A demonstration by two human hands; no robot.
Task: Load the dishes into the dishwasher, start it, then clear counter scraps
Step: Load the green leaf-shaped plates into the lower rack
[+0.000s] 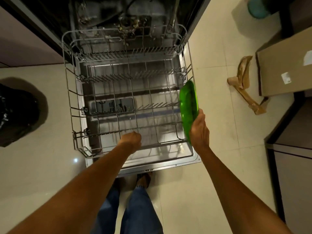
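Left hand (131,139) is gripping the rack (128,92) front, right hand (199,128) holding the plate (188,102) upright; I'd be slotting it edge-down between tines.

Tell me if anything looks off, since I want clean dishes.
Yes: food scraps lie scattered on the dishwasher floor behind the empty rack, odd for a washing machine. Torn brown paper lies on the floor tiles.

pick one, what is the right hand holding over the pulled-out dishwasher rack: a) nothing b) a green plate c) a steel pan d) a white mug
b: the right hand grips a green plate on edge at the right side of the lower rack, while the left hand is curled at the rack's front wire.
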